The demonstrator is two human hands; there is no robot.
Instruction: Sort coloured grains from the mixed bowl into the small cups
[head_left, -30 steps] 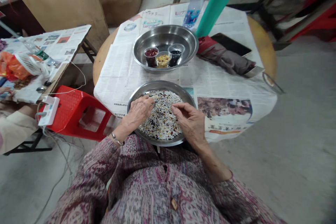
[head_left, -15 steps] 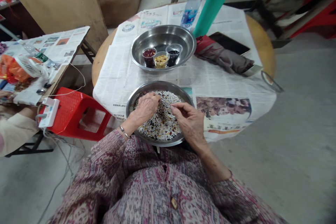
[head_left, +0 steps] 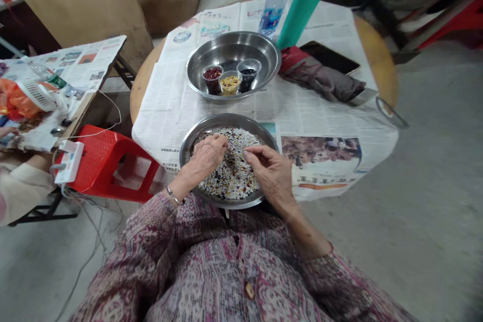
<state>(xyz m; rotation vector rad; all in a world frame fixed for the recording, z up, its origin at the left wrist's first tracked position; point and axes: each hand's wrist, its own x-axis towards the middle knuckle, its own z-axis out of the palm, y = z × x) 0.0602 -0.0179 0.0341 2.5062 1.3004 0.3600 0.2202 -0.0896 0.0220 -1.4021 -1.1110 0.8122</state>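
Observation:
A steel basin (head_left: 184,150) at the table's near edge holds mixed beads or grains (head_left: 234,173), mostly white with black, yellow and dark red among them. Over its left part is my left hand (head_left: 209,155), fingers curled down and closed; what they hold, if anything, is hidden. My right hand (head_left: 272,171) is at the basin's right side with thumb and forefinger pinched together, their content too small to name. In a second steel basin (head_left: 260,43) behind stand clear cups of dark red pieces (head_left: 212,73), yellow pieces (head_left: 230,81) and black pieces (head_left: 247,74).
Newspaper (head_left: 162,95) covers the round table. A water bottle (head_left: 274,2), a green bottle (head_left: 307,5), a folded umbrella (head_left: 324,76) and a dark tablet or phone (head_left: 330,57) lie or stand at the back right. Left are a red stool (head_left: 107,161) and power strip (head_left: 70,161).
The view has shifted slightly, so the table items sit a little higher and further left. Both hands keep nearly the same closed poses over the near basin.

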